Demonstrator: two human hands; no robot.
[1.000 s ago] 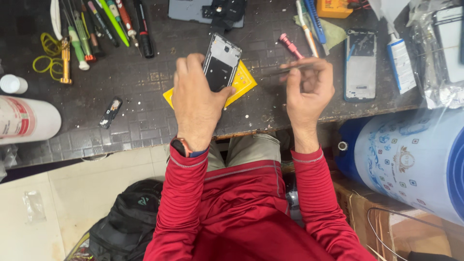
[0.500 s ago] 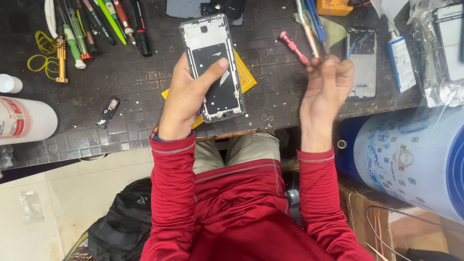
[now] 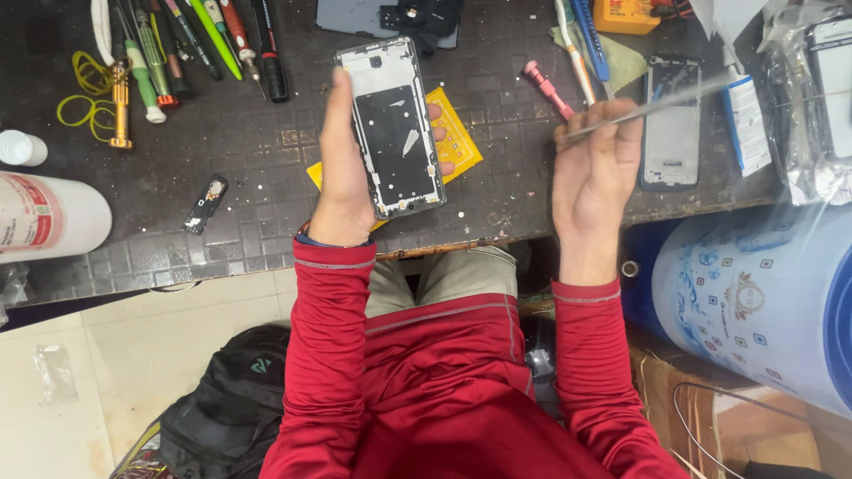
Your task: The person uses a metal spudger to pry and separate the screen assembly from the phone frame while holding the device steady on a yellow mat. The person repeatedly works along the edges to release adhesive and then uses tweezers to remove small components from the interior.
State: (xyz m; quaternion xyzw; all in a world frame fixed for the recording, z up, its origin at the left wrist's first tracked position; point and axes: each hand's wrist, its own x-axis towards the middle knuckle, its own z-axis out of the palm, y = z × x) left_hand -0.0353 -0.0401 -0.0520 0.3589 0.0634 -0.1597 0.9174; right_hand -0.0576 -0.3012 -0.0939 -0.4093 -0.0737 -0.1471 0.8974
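My left hand (image 3: 342,168) grips an opened phone frame (image 3: 390,129), its bare inside facing up, held above a dark work mat (image 3: 257,177). A yellow card (image 3: 461,142) lies on the mat under the phone. My right hand (image 3: 595,168) is raised palm up and pinches a thin metal tool (image 3: 661,105) that points to the right. A pink-handled screwdriver (image 3: 546,89) lies just left of that hand. Both arms wear red sleeves.
Several screwdrivers (image 3: 204,44) and yellow loops (image 3: 84,89) lie at the back left. A white bottle (image 3: 44,217) rests at the left edge. Another phone frame (image 3: 673,133) lies at the right. A blue patterned drum (image 3: 754,302) and a black backpack (image 3: 222,408) stand below the bench.
My left hand turned the phone frame from edge-on to face up and lifted it further over the mat. My right hand opened upward and the thin tool swung out to the right.
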